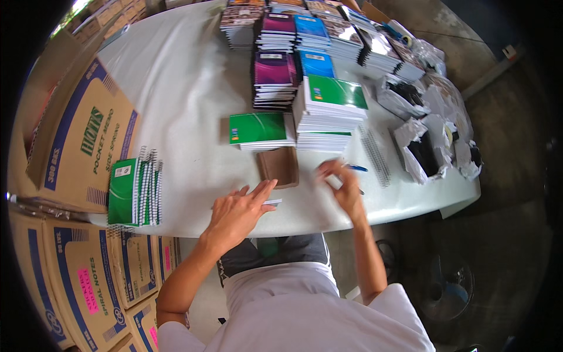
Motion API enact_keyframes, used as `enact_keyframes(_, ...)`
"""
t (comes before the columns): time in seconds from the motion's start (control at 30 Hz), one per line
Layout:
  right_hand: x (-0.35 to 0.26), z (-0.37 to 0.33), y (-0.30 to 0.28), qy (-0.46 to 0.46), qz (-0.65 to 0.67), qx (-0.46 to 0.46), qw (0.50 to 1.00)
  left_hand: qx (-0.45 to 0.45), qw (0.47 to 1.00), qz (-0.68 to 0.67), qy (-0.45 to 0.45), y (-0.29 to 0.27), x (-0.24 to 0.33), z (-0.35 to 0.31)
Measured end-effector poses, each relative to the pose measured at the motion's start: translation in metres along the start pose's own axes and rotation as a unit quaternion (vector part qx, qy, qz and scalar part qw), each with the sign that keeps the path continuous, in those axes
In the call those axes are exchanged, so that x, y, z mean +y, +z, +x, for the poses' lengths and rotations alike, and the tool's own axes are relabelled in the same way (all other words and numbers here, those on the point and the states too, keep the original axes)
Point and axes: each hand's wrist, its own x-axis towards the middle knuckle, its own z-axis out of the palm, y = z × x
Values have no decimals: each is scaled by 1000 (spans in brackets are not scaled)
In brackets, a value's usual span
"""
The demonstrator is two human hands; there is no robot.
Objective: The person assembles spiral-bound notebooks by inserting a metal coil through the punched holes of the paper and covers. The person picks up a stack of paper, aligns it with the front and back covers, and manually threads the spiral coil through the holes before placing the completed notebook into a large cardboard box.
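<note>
My left hand (240, 212) lies over the near part of the table with its fingers stretched out. A thin white edge (273, 202) shows by its thumb, and the rest of that thing is hidden under the hand. My right hand (343, 186) is raised to the right, its fingers curled and smeared by motion. Close beyond it lies a blue pen (356, 168). Between the hands, slightly farther off, sits a brown cardboard piece (279, 167) with raised sides. Behind it are a low stack of green-covered pads (258, 128) and a taller stack (329, 111).
Loose wire spirals (375, 157) lie right of the tall stack. Plastic bags (423, 149) with black contents line the right edge. Purple notebooks (274, 70) and blue ones (316, 63) stand at the back. Green spiral notebooks (123, 190) lean beside a large carton (88, 135) at left.
</note>
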Motion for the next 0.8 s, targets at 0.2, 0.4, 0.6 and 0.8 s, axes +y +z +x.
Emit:
enact_keyframes(0.2, 98, 25, -85, 53, -558, 172, 810, -17, 1000, -10, 7, -5, 4, 11)
enact_keyframes(0.4, 98, 28, -96, 99, -456, 122, 876, 62, 997, -16, 37, 6, -3, 8)
enact_keyframes(0.6, -17, 4, -34, -56, -130, 19, 990, 68, 997, 5, 38, 8, -4, 7)
enact_keyframes(0.8, -50, -9, 26, -5, -15, -66, 998, 77, 995, 40, 44, 8, -2, 10)
